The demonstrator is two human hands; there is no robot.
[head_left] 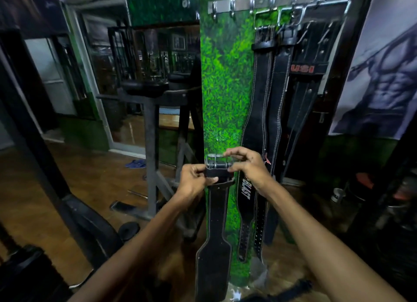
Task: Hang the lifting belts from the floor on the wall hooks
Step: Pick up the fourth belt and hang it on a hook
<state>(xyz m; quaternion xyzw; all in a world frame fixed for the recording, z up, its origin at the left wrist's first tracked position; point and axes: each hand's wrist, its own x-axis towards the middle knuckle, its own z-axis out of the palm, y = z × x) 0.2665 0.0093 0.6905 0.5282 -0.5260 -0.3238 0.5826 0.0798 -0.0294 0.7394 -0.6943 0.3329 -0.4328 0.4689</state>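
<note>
I see both hands raised in front of the green grass-print wall panel (223, 94). My left hand (195, 182) grips the top of a black lifting belt (215, 229), thumb across the leather just below the buckle. My right hand (247, 166) pinches the metal buckle (216, 163) at its right end, fingers curled over the frame. The belt hangs straight down from this grip, its wide part low near the floor. Hook rail (266, 1) sits high above, well apart from the buckle. Two black belts (268, 94) already hang from the rail, just right of the held one
</note>
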